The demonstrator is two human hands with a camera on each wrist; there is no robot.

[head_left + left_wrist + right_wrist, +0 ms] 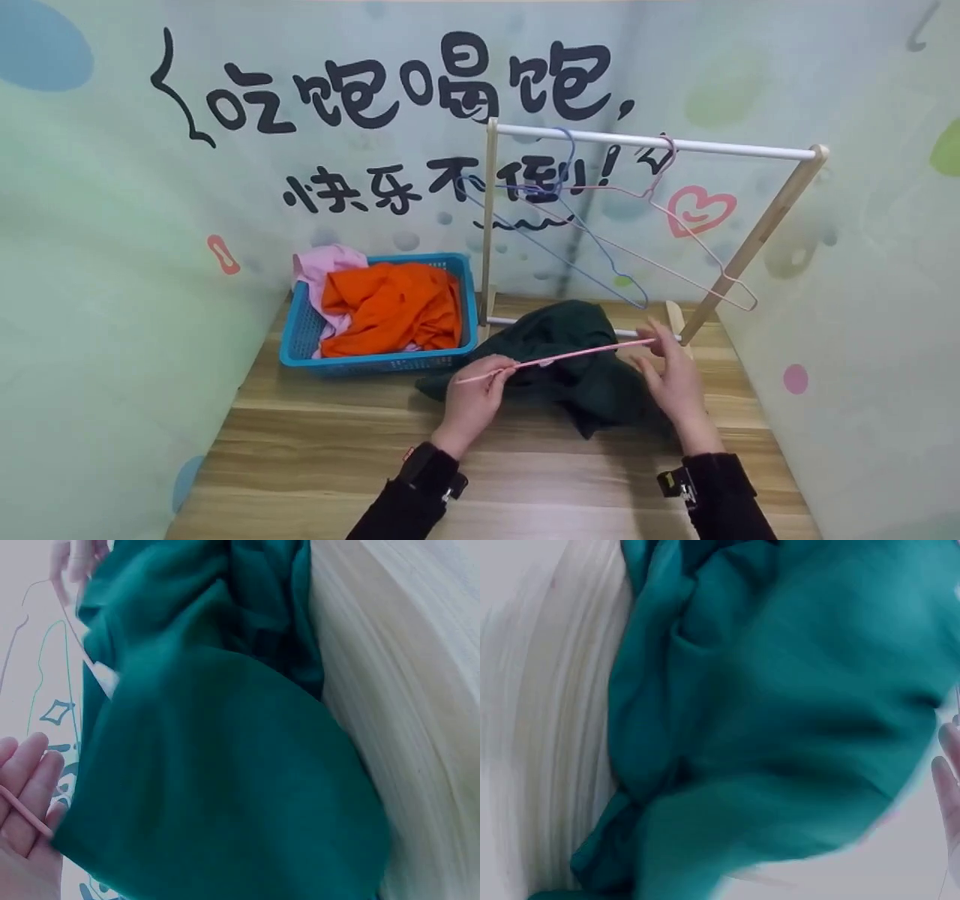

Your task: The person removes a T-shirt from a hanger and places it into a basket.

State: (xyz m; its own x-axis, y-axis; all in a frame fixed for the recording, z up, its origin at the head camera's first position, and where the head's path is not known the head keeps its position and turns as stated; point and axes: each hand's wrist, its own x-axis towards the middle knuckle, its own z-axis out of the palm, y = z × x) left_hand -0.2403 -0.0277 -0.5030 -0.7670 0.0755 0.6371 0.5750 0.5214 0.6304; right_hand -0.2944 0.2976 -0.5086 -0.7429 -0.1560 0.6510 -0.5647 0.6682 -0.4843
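Observation:
A pink clothes hanger (581,353), seen edge-on from above, slants across a dark green garment (581,394). My left hand (474,394) pinches the hanger near its left end between thumb and fingers. At the other end is my right hand (679,382), its fingertips right at the hanger's tip and its thumb held apart. The green cloth droops in folds below the hanger and fills much of both wrist views. A white tag (106,679) shows beside the hanger. At the edge of the right wrist view, the right hand's fingers (946,799) look fairly straight.
Behind the hands stands a rack (652,142) with a white rail and wooden posts. A blue hanger (600,244) and another pink hanger (694,236) hang on it. To its left, a blue basket (379,365) holds orange cloth (394,307) and pink cloth (330,261).

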